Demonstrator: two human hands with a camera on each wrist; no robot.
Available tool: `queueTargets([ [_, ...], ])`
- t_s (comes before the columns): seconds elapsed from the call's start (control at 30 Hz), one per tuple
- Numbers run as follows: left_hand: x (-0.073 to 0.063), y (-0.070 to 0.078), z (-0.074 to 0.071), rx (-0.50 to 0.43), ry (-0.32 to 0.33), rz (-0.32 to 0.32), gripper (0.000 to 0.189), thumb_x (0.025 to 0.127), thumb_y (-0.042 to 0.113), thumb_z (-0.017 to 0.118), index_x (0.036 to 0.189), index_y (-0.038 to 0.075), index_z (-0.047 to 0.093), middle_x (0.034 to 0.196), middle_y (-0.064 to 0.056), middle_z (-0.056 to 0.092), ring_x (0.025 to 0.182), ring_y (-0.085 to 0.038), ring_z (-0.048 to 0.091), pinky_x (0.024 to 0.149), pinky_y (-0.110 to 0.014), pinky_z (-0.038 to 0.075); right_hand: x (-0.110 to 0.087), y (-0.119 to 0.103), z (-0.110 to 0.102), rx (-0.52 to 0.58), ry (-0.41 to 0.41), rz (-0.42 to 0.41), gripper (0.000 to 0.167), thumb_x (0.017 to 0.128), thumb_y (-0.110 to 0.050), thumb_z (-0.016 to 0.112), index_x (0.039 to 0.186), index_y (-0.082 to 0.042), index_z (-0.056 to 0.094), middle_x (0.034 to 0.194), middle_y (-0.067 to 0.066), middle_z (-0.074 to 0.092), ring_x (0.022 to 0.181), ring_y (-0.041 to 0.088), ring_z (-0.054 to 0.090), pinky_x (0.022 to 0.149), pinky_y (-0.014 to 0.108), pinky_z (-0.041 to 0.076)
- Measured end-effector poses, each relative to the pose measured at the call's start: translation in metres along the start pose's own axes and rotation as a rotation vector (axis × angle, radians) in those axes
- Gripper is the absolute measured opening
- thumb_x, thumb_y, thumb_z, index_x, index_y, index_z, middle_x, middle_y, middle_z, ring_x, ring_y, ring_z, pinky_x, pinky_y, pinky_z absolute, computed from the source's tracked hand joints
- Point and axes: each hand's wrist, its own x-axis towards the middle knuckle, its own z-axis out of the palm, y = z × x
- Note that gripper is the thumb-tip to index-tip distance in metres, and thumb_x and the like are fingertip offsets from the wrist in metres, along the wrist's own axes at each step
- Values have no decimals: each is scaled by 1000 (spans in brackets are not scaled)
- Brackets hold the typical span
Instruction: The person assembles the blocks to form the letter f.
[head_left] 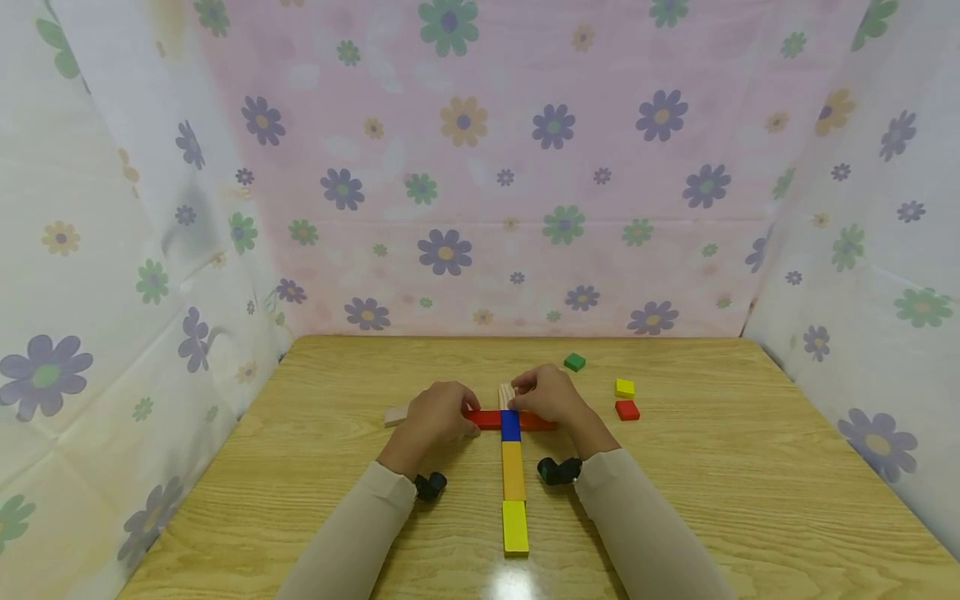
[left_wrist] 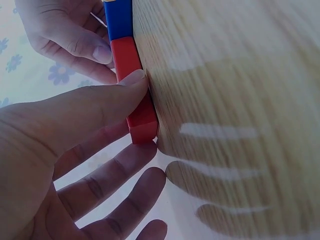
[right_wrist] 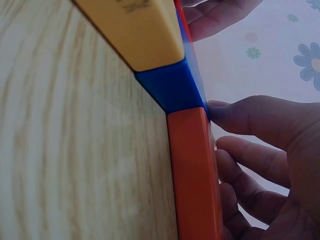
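My left hand (head_left: pixel 441 410) pinches the outer end of a red block (left_wrist: pixel 127 57), its thumb on the near face and the other fingers spread beyond it. My right hand (head_left: pixel 551 394) holds a plain wooden block (head_left: pixel 506 395) by its right edge with thumb and fingertips. A blue block (head_left: pixel 510 426) lies against the near end of that plain block, between the left red block and a second red block (right_wrist: pixel 192 175) on the right. An orange block (head_left: pixel 513 471) and a yellow block (head_left: pixel 515 527) continue the line toward me.
Another plain block (head_left: pixel 395 416) lies left of my left hand, partly hidden by it. A small green block (head_left: pixel 574 362), a small yellow block (head_left: pixel 625 387) and a small red block (head_left: pixel 627 410) lie at the right. Flowered cloth (head_left: pixel 487 208) encloses the wooden table (head_left: pixel 337 367).
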Motion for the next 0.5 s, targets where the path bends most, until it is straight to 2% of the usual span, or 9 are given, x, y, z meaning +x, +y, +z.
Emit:
queueTargets([
  [0.23, 0, -4, -1, -33, -25, 4, 41, 80, 29, 91, 117, 18, 76, 103, 2, 72, 89, -17, 63, 82, -39, 55, 0, -1, 0, 1, -9, 2, 38, 86, -21, 85, 122, -13, 77, 108, 3, 74, 101, 20, 67, 94, 41, 58],
  [0.4, -2, -7, -9, -97, -44, 40, 47, 81, 28, 90, 122, 13, 74, 110, -4, 71, 93, -20, 64, 89, -42, 56, 2, 1, 1, -20, -7, 0, 38, 86, -23, 85, 122, -14, 77, 108, 3, 74, 101, 21, 67, 93, 41, 59],
  [0.5, -4, -10, -15, -131, -49, 41, 48, 82, 29, 89, 125, 13, 73, 116, -7, 71, 98, -22, 65, 92, -44, 56, 2, 2, 0, -21, -13, -8, 38, 86, -23, 85, 122, -13, 77, 109, 3, 74, 102, 21, 67, 93, 42, 59],
])
